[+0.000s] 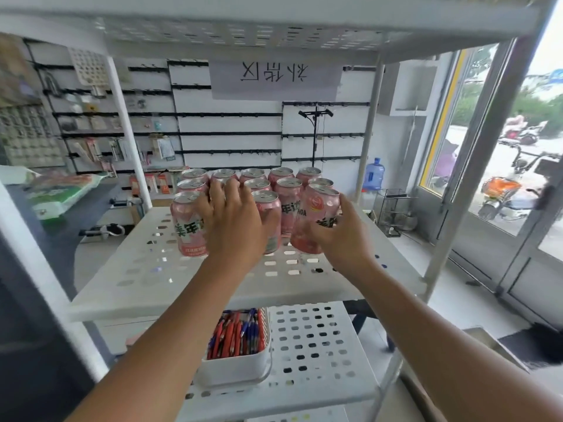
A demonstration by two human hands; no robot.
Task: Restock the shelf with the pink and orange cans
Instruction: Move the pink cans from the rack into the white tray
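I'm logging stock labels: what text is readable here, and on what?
"补货区", seen mirrored, on the paper sign.
"美年" on the left front can.
"年", next character cut off, on the middle can.
"NDA" and "美年" on the right can.
Small print on the cans: too blurred.

paper sign [275, 79]: 补货区, mirrored, read from behind. front-left can [189, 226]: 美年, next glyph cut off. middle can [288, 208]: 年, then a partial glyph. right can [316, 220]: "nda", 美年.
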